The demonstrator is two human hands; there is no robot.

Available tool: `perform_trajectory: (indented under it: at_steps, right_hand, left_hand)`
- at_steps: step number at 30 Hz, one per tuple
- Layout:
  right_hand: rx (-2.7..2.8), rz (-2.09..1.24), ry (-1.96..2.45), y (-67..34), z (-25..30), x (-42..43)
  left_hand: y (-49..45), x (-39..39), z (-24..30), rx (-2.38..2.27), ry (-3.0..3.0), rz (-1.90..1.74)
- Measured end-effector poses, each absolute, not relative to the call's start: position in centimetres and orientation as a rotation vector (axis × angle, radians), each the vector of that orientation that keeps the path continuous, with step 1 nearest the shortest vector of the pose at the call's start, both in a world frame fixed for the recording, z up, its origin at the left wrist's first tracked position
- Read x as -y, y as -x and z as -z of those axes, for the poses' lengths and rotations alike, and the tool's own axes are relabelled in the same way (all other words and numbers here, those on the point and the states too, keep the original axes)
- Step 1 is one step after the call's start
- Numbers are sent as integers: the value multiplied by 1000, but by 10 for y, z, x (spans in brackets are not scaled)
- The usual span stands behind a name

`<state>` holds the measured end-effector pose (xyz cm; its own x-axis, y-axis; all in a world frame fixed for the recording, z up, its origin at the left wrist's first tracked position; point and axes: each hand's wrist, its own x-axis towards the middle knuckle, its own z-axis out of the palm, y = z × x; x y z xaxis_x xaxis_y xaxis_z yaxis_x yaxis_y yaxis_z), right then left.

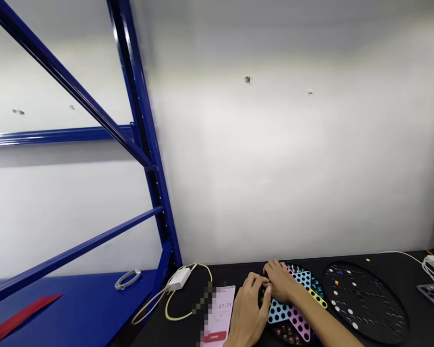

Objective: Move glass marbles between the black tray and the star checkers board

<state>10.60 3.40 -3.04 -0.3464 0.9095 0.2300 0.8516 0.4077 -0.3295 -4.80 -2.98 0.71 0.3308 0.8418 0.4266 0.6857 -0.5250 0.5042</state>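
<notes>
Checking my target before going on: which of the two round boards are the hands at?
The left board: multicoloured, with left hand and right hand at it. The right board is mostly black, with neither hand on it.

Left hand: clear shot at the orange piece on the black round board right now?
Probably not directly: the right hand and its forearm lie between the left hand and the orange piece. It would likely need to go over or around them.
</notes>
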Motion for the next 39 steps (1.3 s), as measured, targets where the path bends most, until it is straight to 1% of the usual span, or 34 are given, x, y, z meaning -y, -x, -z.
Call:
perform_trajectory:
  at_steps: [3,6,11,12,15,18,21,24,28,31,35,39]
  right_hand:
    - [2298,-240,1453,-115,30,-23]
    - [2139,-223,1483,-143,23,-16]
    - [1866,-13,1861,-237,21,-4]
    - [1865,-34,1899,-256,25,2]
    - [1861,-256,1872,-300,42,23]
    - [1877,-333,1798,-316,56,42]
    - [1867,-312,1763,-313,58,48]
    - [1807,-317,1702,-296,46,41]
    - [1728,-308,1596,-249,19,23]
    - [1812,-285,1603,-202,7,4]
    - [1881,-288,1629,-154,11,-21]
    - [1929,-254,1672,-137,23,-33]
  left_hand:
    - [48,29,-7,-1384,-2354,-973]
    - [48,29,-7,-1381,-2359,-961]
    - [47,29,-8,-1412,-2357,-979]
    - [47,29,-7,-1416,-2355,-985]
    - [47,28,-7,-1427,-2360,-980]
    - [47,28,-6,-1437,-2359,-979]
    - [46,27,-5,-1444,-2352,-997]
    - [46,26,-4,-1447,-2350,-1015]
    - [46,26,-6,-1437,-2352,-1026]
    - [46,27,-9,-1433,-2351,-1063]
    - [48,29,-13,-1426,-2351,-1130]
    - [49,31,-15,-1413,-2365,-1144]
